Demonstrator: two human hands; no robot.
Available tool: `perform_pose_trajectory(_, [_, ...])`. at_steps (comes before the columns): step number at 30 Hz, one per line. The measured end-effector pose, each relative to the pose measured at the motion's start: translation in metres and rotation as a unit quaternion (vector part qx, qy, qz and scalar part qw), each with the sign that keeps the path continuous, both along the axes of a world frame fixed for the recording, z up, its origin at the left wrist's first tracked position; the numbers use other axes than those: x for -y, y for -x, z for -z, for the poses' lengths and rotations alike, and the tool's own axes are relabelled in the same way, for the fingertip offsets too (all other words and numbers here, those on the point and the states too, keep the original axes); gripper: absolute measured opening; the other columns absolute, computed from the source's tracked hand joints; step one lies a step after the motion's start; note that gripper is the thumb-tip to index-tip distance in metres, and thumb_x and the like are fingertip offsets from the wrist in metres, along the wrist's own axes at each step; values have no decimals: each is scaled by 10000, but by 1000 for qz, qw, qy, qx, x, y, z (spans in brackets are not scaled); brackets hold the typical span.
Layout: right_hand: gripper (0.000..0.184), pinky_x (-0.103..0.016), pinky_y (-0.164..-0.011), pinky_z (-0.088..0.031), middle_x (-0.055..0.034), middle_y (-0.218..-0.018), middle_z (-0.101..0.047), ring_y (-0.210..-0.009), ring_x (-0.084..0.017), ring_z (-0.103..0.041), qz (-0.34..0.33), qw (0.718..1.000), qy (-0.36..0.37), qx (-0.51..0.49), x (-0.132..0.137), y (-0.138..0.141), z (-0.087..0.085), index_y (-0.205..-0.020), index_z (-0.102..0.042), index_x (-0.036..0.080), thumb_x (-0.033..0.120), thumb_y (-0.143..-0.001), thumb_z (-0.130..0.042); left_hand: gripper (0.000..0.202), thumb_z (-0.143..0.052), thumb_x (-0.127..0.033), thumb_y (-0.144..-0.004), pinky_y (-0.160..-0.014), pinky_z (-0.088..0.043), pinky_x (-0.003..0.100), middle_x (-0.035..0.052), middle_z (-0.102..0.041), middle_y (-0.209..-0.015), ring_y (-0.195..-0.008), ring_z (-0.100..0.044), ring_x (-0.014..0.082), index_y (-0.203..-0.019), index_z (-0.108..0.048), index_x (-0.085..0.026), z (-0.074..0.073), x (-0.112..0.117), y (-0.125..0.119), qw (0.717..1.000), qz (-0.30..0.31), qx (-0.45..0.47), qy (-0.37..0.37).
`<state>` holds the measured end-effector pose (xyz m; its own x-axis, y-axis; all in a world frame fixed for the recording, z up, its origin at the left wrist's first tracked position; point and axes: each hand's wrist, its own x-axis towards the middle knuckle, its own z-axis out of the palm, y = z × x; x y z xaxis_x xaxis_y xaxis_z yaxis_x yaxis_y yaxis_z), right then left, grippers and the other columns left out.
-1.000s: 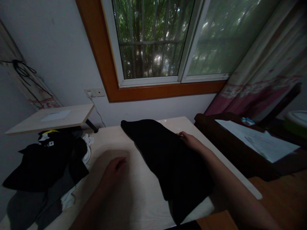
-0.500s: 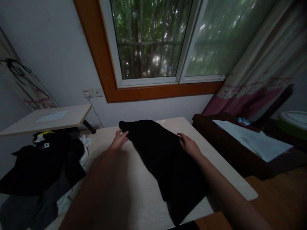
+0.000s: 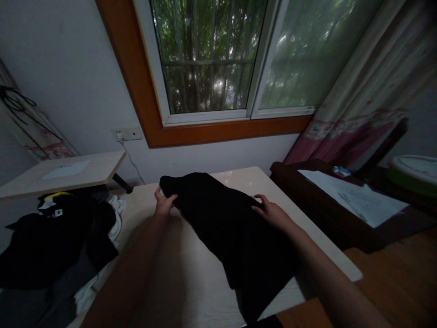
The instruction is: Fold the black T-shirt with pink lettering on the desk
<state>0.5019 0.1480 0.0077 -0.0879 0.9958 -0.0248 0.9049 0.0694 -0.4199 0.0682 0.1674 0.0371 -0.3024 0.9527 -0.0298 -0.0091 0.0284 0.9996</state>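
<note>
A black cloth (image 3: 218, 218) lies slantwise across the pale worktop (image 3: 205, 296), its far left corner narrow and its near end wider, reaching the front edge. The left hand (image 3: 164, 205) is at that narrow corner, gripping it between thumb and fingers. The right hand (image 3: 273, 214) touches the cloth's right edge, thumb and fingers bent there; whether they pinch it, I cannot tell.

To the left, a heap of clothes (image 3: 51, 246), mostly black and grey with some white, sits partly under a raised board (image 3: 102, 166) bearing 1 sheet of paper (image 3: 66, 169). Beyond the worktop are 2 wall sockets (image 3: 128, 134) and a window (image 3: 208, 59); a curtain (image 3: 368, 91) hangs at the right.
</note>
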Motion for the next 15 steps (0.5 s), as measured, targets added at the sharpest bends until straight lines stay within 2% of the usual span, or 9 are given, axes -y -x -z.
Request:
perform_pose_trajectory(2, [489, -355, -844, -515, -142, -1108, -736, -978, -291, -707, -23, 1000, 12, -12, -6, -2, 0, -1318, -525, 211, 525, -943, -536, 574, -730, -312, -861, -815, -573, 353, 89, -617, -1233, -973, -658, 186, -1371, -477, -236, 8, 15, 12, 999, -43, 11, 6])
perform_pose_trajectory(3, [459, -352, -862, -510, -146, -1135, -728, -1006, -290, -700, -38, 999, 16, -19, -10, -1, -1, -1265, -564, 202, 521, -935, -552, 706, -785, -258, -802, -766, -567, 301, 81, -624, -1214, -911, -664, 158, -1407, -422, -271, 12, 25, 19, 996, -83, 22, 11])
perform_pose_trajectory(5, [416, -346, -898, -498, -146, -1175, -716, -1056, -289, -682, -68, 997, 22, -34, -20, 4, -3, -1173, -624, 190, 516, -917, -583, 900, -822, -195, -730, -635, -529, 218, 81, -616, -1225, -780, -648, 109, -1461, -314, -320, 20, 48, 35, 988, -142, 25, 58])
perform_pose_trajectory(8, [403, -341, -889, -496, -127, -1131, -732, -1031, -285, -684, -105, 992, 43, -45, -39, 21, -6, -1089, -679, 191, 536, -894, -609, 975, -837, -292, -704, -476, -429, 171, 98, -529, -1372, -592, -559, 41, -1478, -256, -404, 28, 92, 56, 978, -185, -8, 99])
perform_pose_trajectory(10, [405, -338, -869, -498, -122, -1090, -742, -1001, -286, -688, -125, 990, 49, -34, -53, 36, -9, -1061, -703, 190, 545, -882, -625, 1006, -831, -355, -705, -436, -412, 185, 116, -495, -1424, -543, -532, 39, -1494, -211, -425, 31, 126, 63, 977, -179, -34, 114])
perform_pose_trajectory(11, [398, -336, -866, -496, -122, -1083, -744, -997, -287, -689, -134, 989, 48, -27, -60, 44, -10, -1055, -710, 189, 538, -879, -634, 1004, -817, -390, -718, -448, -439, 202, 129, -487, -1433, -575, -565, 62, -1506, -194, -413, 31, 143, 64, 976, -178, -56, 112])
perform_pose_trajectory(13, [371, -330, -875, -492, -121, -1089, -745, -1009, -285, -685, -152, 987, 42, -15, -74, 61, -13, -1062, -715, 193, 510, -880, -649, 971, -796, -454, -728, -563, -545, 272, 147, -463, -1451, -764, -665, 149, -1517, -236, -365, 32, 174, 63, 970, -187, -109, 112])
perform_pose_trajectory(15, [345, -326, -887, -489, -114, -1102, -743, -1025, -278, -680, -164, 986, 37, -8, -85, 74, -15, -1077, -711, 199, 481, -886, -657, 926, -756, -481, -753, -720, -599, 363, 144, -506, -1415, -934, -689, 228, -1526, -271, -324, 29, 198, 59, 969, -153, -176, 83])
